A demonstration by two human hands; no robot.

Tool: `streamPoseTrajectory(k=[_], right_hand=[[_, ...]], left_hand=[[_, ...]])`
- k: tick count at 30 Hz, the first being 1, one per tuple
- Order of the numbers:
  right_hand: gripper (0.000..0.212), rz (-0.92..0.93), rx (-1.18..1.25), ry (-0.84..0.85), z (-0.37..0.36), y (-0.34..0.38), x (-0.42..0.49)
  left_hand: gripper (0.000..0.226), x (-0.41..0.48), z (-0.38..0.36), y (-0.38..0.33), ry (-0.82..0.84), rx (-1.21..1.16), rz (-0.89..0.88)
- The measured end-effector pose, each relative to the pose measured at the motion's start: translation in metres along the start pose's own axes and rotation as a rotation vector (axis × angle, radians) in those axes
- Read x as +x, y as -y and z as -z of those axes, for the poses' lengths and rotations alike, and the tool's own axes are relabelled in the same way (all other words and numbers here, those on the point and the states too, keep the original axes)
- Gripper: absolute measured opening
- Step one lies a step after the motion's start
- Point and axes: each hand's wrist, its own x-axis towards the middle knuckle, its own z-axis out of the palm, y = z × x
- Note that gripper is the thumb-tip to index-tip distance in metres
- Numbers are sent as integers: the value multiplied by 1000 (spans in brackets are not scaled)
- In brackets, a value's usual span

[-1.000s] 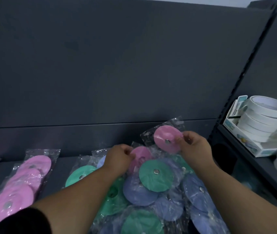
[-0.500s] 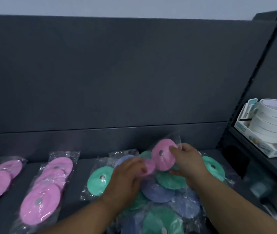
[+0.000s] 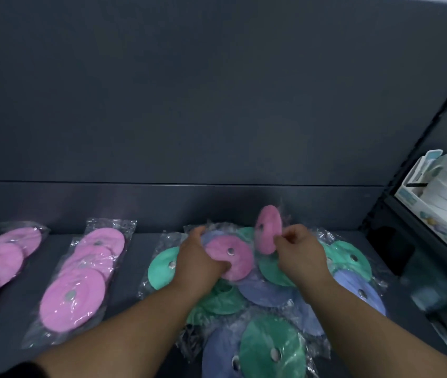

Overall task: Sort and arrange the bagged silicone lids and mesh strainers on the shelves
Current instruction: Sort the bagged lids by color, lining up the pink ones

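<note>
Back panel [image 3: 216, 105]: dark and bare, filling the upper half of the view.
Shelf [image 3: 128, 296]: dark and flat, and it carries all the bagged lids.
Mixed pile [image 3: 266, 293]: green, blue and pink silicone lids in crinkled clear bags, overlapping at centre right.
Sorted pink bags [image 3: 80, 282]: two bags of pink lids lie side by side on the left, well apart from the pile; the far-left one is cut off by the frame.
Tape box [image 3: 446, 195]: white rolls stacked in a carton on the neighbouring shelf to the right.
Left hand [image 3: 197, 263]: its grip is closed, fingers curled round the near edge of the larger pink lid [image 3: 233, 257], which lies on top of the pile.
Right hand [image 3: 301, 252]: its grip is a pinch on the small pink lid [image 3: 267, 227], held up on edge above the pile.
Step in hand: probably freeing a pink set from the pile to join the pink row.
Doing it well: lift both ends together so the film does not drag neighbouring bags, then lay the set parallel to the sorted ones (same heading, small lid to the back).
Hard to make out: I cannot tell whether the two pink lids share one bag.
Hidden: the lids under the forearms; no mesh strainers are in view.
</note>
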Motion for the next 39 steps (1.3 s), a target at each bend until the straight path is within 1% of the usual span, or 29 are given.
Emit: streamPoseTrajectory(k=[3, 5, 6, 8, 10, 11, 13, 14, 16, 17, 20, 21, 23, 25, 27, 29, 31, 33, 35, 36, 38, 39], right_hand=[[6, -34, 201, -105, 3, 3, 2], [8, -91, 352, -144, 7, 8, 4], [10, -116, 415, -137, 8, 11, 4], [9, -170, 560, -91, 9, 23, 3], [7, -274, 735, -17, 7, 37, -3], [8, -338, 823, 24, 2, 43, -8], [5, -420, 909, 118, -12, 54, -21], [13, -431, 907, 171, -21, 58, -29], [26, -412, 858, 279, -41, 65, -43], [26, -399, 842, 341, -51, 69, -52], [12, -352, 778, 487, -79, 77, -83], [12, -334, 742, 523, -88, 80, -95], [27, -322, 695, 595, -107, 77, -115], [43, -354, 644, 652, -126, 72, -134], [44, -390, 593, 732, -141, 68, -151], [45, -412, 579, 797, -156, 65, -167], [40, -398, 513, 770, -173, 64, -183], [33, -305, 310, 646, -186, 61, -197], [35, -188, 80, 522, -193, 58, -205], [38, -148, 4, 488, -194, 58, -207], [41, -107, -105, 442, -195, 58, -208], [42, -91, -143, 427, -195, 59, -209]], left_hand=[[76, 2, 2, -4, 31, -246, 130], [60, 1, 6, -5, 34, -386, 176], [51, 0, 11, -6, 24, -443, 187], [35, -4, 26, -7, -7, -553, 195], [24, -9, 51, -7, -44, -644, 203], [21, -13, 66, -6, -54, -676, 199], [19, -21, 98, 2, -62, -702, 180], [17, -27, 115, 8, -69, -701, 179], [15, -41, 147, 24, -69, -682, 206], [14, -49, 162, 34, -51, -652, 235], [14, -75, 196, 69, 41, -498, 318], [17, -83, 204, 80, 59, -455, 341], [21, -96, 216, 102, 77, -408, 397], [18, -101, 225, 119, 88, -396, 427], [12, -98, 232, 132, 82, -351, 420], [13, -92, 236, 141, 61, -277, 394], [15, -88, 237, 148, 34, -198, 368], [18, -89, 237, 152, 19, -127, 350], [20, -93, 238, 153, 23, -79, 329], [17, -95, 238, 153, 22, -62, 301], [7, -98, 237, 149, 2, -80, 222], [11, -99, 235, 147, 3, -102, 192]])
